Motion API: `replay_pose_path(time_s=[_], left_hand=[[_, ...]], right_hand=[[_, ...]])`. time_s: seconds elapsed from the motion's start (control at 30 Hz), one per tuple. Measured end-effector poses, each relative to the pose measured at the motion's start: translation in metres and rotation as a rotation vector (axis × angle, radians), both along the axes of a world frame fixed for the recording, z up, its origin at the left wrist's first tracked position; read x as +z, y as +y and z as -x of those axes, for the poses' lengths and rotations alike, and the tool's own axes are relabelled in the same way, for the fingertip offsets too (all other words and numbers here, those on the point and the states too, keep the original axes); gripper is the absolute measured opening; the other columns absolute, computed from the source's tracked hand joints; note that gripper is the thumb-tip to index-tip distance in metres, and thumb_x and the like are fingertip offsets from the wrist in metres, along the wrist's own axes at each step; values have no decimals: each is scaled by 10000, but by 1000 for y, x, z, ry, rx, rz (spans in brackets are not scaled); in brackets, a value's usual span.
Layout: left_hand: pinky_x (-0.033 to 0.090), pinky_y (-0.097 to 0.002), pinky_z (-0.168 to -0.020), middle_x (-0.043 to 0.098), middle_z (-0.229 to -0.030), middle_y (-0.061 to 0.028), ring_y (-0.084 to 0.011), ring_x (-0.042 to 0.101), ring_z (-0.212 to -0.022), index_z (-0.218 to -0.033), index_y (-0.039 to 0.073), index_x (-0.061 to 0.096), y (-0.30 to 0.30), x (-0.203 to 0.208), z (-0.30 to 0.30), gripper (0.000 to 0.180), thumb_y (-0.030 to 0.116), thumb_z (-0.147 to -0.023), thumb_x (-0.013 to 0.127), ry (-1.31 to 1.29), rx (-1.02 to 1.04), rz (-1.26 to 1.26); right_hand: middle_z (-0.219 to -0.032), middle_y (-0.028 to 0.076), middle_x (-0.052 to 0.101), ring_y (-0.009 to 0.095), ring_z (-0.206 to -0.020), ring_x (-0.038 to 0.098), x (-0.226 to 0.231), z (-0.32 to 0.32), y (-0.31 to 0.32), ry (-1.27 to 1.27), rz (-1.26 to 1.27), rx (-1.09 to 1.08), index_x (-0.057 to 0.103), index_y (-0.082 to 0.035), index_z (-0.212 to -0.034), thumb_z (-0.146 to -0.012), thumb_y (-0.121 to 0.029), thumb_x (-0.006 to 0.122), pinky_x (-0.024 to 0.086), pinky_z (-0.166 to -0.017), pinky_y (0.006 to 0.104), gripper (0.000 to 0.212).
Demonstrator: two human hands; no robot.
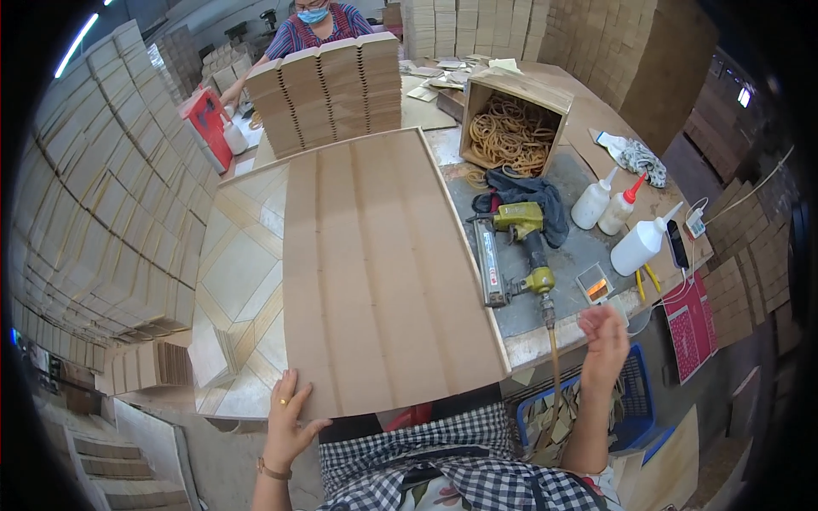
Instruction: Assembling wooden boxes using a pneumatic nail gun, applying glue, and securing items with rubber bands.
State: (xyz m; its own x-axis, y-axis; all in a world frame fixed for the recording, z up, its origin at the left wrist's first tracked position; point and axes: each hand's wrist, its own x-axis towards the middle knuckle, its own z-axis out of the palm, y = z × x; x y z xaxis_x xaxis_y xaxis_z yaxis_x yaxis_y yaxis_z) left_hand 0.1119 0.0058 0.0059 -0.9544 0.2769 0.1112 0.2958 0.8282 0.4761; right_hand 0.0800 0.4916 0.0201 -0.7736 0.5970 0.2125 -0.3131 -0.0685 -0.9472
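A large brown board [388, 281] with parallel lines along it lies before me, a thin pale strip [464, 247] along its right edge. My left hand [288, 415] rests at the board's near left corner, fingers on the edge and thumb stretched out to the side. My right hand [603, 341] is raised off the right of the board with its fingers loosely bent; nothing shows in it. Between the board and that hand lies a yellow-green nail gun [520, 223], its air hose [555, 366] running down past the table edge. A small flat box [595, 284] lies just beyond my right hand.
A wooden box of rubber bands [511, 132], glue bottles [637, 245], a phone [677, 244] and gloves [637, 157] sit at right. Stacked grooved boards [328, 98] stand at the far side, with a co-worker [319, 25] behind. A blue basket [635, 387] is below the table edge.
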Motion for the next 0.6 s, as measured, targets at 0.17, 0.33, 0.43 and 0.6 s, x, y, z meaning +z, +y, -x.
replay_pose_path(time_s=[0.17,0.33,0.43,0.6], left_hand=[[238,-473,-1082,373,-1397,-248,-414,306,-1322,-1166,-2,567,9,-5,3,647,217,-607,809,-19,2,-144],[240,-396,-1096,304,-1455,-189,-343,261,-1355,-1310,43,473,5,9,-13,627,125,-741,722,-45,-44,-49],[211,-401,-1111,287,-1472,-174,-344,233,-1371,-1298,54,496,12,12,-14,544,98,-786,674,-70,-46,-45],[222,-480,-1091,359,-1407,-249,-420,270,-1341,-1227,1,517,-11,-19,-8,703,392,-690,747,-16,20,-114]], right_hand=[[-1060,171,582,277,-989,581,-21,38,80,271,776,59,467,69,-1204,-937,-350,507,506,-844,365,498],[-1213,272,474,345,-1095,523,-21,100,87,370,1374,-58,403,156,-1184,-876,-471,544,491,-924,440,713],[-1246,230,472,356,-1114,512,-7,118,98,540,1469,-68,427,59,-1235,-842,-513,564,491,-925,467,707],[-1249,144,539,392,-1127,512,-33,157,134,954,1395,175,474,-92,-1278,-844,-669,375,449,-922,572,729]])
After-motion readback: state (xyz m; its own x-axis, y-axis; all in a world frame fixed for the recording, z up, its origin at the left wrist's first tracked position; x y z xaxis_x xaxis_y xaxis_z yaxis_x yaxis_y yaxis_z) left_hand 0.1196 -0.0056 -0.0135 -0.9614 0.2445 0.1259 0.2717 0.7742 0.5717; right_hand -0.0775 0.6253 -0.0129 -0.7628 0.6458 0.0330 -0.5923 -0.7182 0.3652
